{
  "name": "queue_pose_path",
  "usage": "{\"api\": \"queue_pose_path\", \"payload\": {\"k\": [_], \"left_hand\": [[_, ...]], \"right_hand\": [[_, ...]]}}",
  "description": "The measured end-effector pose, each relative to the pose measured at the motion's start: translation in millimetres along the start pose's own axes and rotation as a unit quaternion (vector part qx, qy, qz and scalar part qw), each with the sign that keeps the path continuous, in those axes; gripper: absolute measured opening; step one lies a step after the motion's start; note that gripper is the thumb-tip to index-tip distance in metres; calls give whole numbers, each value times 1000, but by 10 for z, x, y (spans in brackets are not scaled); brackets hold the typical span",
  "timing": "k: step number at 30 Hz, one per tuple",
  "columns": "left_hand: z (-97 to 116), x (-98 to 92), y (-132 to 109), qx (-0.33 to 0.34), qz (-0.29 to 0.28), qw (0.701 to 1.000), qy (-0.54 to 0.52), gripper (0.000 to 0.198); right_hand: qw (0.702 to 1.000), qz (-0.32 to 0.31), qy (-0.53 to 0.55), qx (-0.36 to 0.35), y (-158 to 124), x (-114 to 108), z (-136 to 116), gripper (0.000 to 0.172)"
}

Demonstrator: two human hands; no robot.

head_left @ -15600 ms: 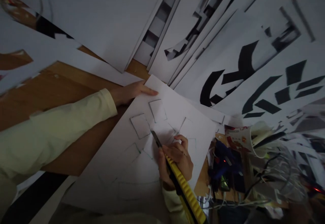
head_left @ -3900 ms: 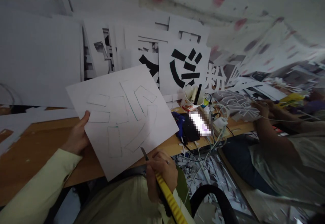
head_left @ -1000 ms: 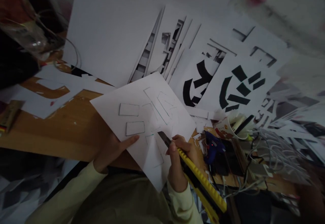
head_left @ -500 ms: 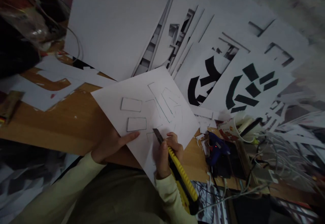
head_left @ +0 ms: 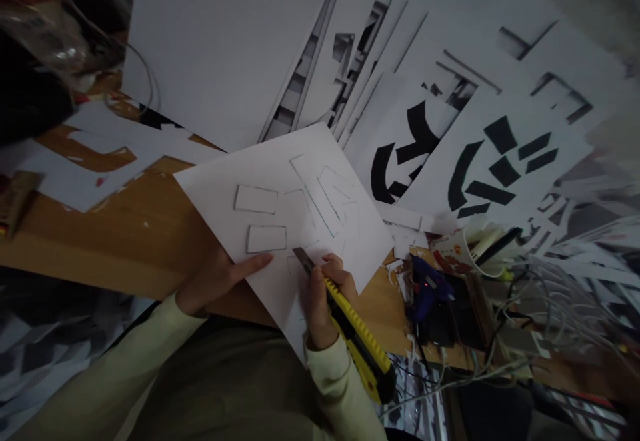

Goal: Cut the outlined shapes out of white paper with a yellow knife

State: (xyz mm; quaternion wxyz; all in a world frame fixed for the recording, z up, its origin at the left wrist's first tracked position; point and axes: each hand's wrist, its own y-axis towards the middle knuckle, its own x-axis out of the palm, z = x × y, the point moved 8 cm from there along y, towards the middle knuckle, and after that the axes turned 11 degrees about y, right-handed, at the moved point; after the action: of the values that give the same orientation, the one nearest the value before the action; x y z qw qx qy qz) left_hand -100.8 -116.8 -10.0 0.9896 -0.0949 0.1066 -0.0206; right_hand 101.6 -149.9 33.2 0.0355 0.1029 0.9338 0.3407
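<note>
A white sheet [head_left: 270, 161] with drawn rectangles and curved outlines lies tilted over the front edge of the wooden table. At its lower left edge is my left hand [head_left: 220, 277], one finger stretched along the paper top and the other fingers partly hidden beneath the sheet's edge. My right hand [head_left: 327, 294] is closed around a yellow and black utility knife [head_left: 357, 327]. The knife's blade is out, with its tip over the sheet, close to the lower drawn rectangle and a small corner line. Whether the blade touches the paper cannot be made out.
Behind the sheet are large white boards [head_left: 215, 47] with cut openings and a sheet with black shapes [head_left: 540, 181]. To the right, a paper cup [head_left: 457, 251] of tools, a blue glue gun [head_left: 427, 284] and tangled cables. Paper scraps [head_left: 100, 184] lie at left on the table [head_left: 125, 241].
The knife tip has shifted slightly left and up over the sheet along with my right hand. My left hand still rests at the sheet's edge. The whole view has moved a little.
</note>
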Motion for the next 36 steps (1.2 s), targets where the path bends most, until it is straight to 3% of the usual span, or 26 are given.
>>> {"api": "queue_pose_path", "payload": {"k": [3,8,24,30,36], "left_hand": [[14,-5,1,3,10,1000,-9,51],[-20,1,16,-7,11,1000,-5,50],[-2,9,14,1,3,1000,16,48],[11,20,1,4,7,1000,2,44],[-3,5,-10,-4,33,999,6,44]], "right_hand": [[999,-13,-31,-35,22,39,-65,9],[997,-44,-49,-33,43,105,-61,8],[992,-44,-110,-50,83,160,-127,7],[978,-113,-143,-98,52,229,-146,17],[975,-125,-142,-118,60,239,-186,22]]}}
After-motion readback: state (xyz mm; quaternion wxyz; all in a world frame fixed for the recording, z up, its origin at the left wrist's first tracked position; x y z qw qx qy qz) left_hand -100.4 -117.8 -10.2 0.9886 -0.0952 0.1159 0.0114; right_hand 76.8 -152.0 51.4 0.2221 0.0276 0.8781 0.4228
